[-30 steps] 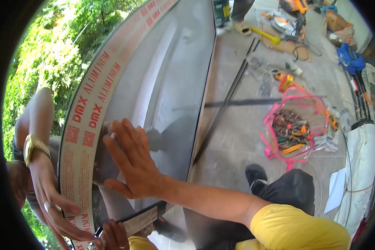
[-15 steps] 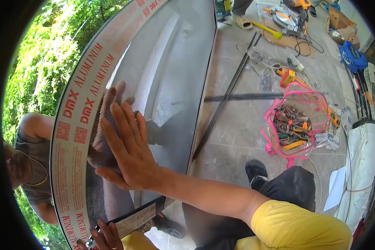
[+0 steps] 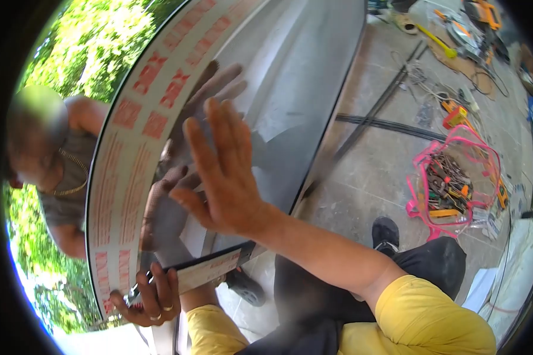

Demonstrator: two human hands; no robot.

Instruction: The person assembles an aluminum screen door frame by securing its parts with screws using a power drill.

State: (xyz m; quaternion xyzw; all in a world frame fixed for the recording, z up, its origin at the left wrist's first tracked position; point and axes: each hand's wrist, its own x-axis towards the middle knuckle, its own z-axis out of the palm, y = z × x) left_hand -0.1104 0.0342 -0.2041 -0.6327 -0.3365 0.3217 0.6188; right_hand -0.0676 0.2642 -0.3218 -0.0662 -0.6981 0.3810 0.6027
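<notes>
A large framed mesh screen panel (image 3: 302, 71) stands tilted in front of me, its aluminium frame (image 3: 115, 171) covered with white film printed in red. Against the mesh my right hand (image 3: 225, 171) lies flat, fingers stretched out and thumb apart. Down at the panel's lower corner, my left hand (image 3: 154, 296), with a ring on one finger, is wrapped round the frame. A small shiny piece with some red shows beside its fingers; I cannot make out what it is. Through the mesh another person's hand (image 3: 219, 83) shows dimly near my right hand.
Beyond the panel at left is a person in a grey top (image 3: 71, 168). Right on the tiled floor sits a pink-edged clear bag (image 3: 417, 207) of tools. Dark metal bars (image 3: 379, 100) lie crossed behind it, with cables and a power saw (image 3: 465, 32) farther off.
The panel, both my hands and the floor items sit farther right in view. My left hand shows more fully, higher up. My right hand stays flat on the mesh.
</notes>
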